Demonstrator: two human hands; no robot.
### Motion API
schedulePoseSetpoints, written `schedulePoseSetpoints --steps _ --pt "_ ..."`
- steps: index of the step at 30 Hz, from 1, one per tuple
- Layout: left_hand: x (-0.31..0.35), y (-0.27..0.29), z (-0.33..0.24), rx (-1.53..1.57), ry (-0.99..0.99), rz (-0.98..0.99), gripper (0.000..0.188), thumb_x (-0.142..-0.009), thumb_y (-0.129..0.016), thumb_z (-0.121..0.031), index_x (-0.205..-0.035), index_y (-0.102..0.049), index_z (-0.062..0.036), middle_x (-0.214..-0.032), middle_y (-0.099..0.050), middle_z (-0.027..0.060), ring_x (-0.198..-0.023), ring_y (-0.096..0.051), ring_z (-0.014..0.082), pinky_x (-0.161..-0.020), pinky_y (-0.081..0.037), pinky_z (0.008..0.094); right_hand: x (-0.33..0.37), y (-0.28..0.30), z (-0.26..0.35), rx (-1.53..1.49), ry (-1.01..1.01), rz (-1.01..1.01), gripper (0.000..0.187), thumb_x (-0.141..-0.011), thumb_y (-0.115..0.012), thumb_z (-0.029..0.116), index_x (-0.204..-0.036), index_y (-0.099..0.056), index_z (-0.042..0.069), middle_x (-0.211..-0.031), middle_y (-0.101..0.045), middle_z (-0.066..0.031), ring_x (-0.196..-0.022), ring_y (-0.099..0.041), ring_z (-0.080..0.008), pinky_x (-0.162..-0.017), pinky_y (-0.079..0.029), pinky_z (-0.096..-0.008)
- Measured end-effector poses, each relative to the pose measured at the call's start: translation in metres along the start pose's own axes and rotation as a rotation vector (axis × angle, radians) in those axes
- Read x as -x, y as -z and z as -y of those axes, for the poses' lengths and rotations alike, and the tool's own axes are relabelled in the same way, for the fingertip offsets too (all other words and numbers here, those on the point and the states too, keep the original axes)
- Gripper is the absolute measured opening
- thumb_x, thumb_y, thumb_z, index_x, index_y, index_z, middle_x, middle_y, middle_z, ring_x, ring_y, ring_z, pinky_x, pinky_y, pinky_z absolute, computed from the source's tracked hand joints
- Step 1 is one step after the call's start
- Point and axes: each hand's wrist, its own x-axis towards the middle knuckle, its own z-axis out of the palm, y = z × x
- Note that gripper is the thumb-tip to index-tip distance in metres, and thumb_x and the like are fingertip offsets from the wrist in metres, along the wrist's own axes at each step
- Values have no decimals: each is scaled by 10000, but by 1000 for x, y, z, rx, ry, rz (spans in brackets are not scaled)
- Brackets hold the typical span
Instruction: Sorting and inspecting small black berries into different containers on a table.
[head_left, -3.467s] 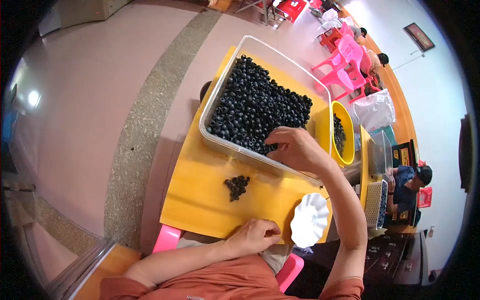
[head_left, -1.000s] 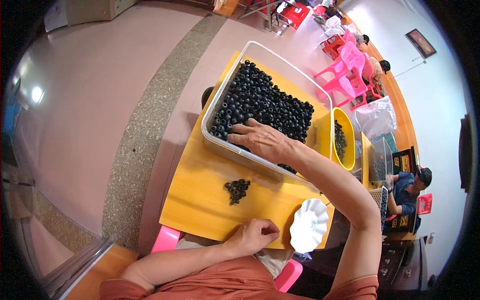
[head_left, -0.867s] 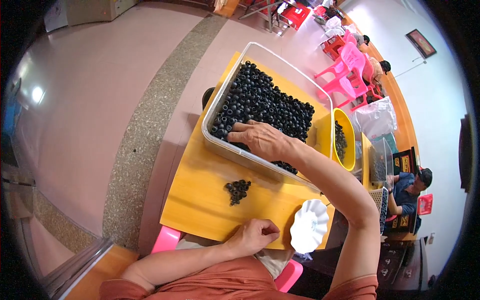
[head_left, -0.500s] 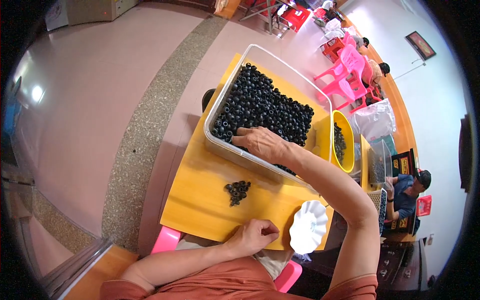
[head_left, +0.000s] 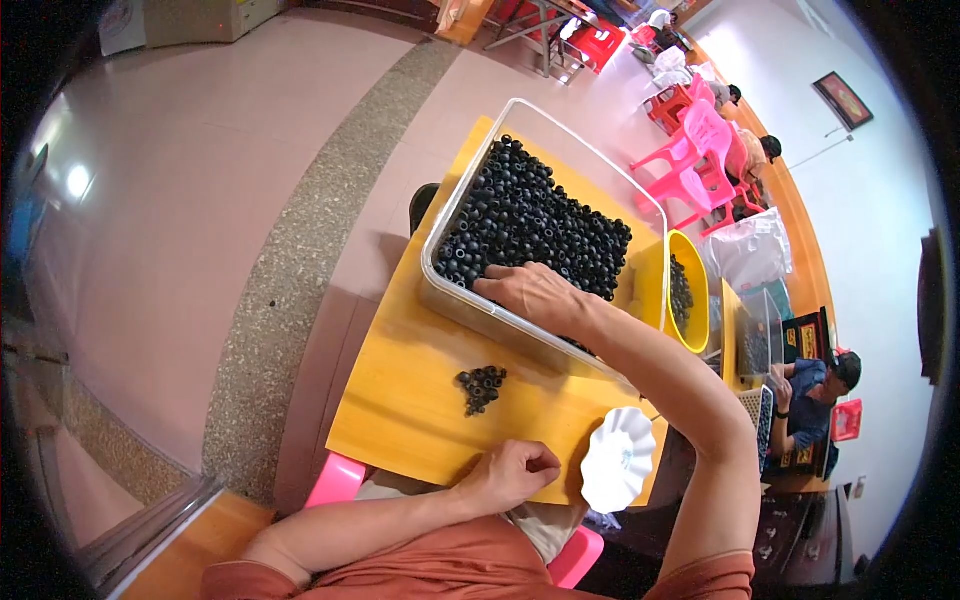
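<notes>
"Where is the person's right hand (head_left: 530, 292)?"

"Inside the clear, rectangular plastic bin (head_left: 480, 313), at its near wall, reaching into the small, round, black beads with holes (head_left: 545, 225). Its fingers bend downward, their tips hidden, so how far they part and whether they grip a bead cannot be told."

"And the left hand (head_left: 508, 473)?"

"It is at the near edge of the yellow wooden worktop (head_left: 390, 405), loosely curled, thumb close to the fingers; whether anything is inside cannot be told."

"What lies about them?"

"A small cluster of black beads (head_left: 482, 388) between the left hand and the bin, a white, wavy-rimmed dish (head_left: 617, 460) right of that hand, and a yellow plastic basin (head_left: 655, 290) beside the bin's right side."
</notes>
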Motion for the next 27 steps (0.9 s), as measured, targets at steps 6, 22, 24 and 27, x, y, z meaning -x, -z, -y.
schedulePoseSetpoints --steps 6,22,24,27 --pt "0 0 0 5 10 3 194 -825 -661 -145 -928 -682 18 -838 -705 146 -774 -688 195 -702 -526 301 12 5 1 -84 16 16 180 -867 -528 209 -987 -576 84 -909 -595 -117 -807 -615 -372 -668 -499 -478" --pt "0 0 -4 -2 12 5 184 -825 -648 -125 -933 -683 20 -845 -706 135 -798 -680 171 -724 -526 293 6 -9 -11 -110 -24 -38 242 -713 -577 88 -932 -671 43 -926 -650 -189 -884 -622 -390 -738 -513 -463" --pt "0 0 -3 -5 8 3 184 -830 -648 -130 -935 -684 16 -850 -707 135 -800 -680 171 -722 -526 293 4 -9 -11 -104 -29 -31 260 -705 -577 89 -941 -678 51 -939 -651 -188 -886 -621 -392 -751 -515 -461" --pt "-4 -1 7 24 10 1 194 -847 -664 -147 -946 -685 18 -856 -705 115 -793 -668 154 -722 -527 286 4 -9 -14 -39 -79 31 272 -691 -593 108 -940 -691 60 -930 -659 -184 -892 -625 -383 -763 -516 -456"
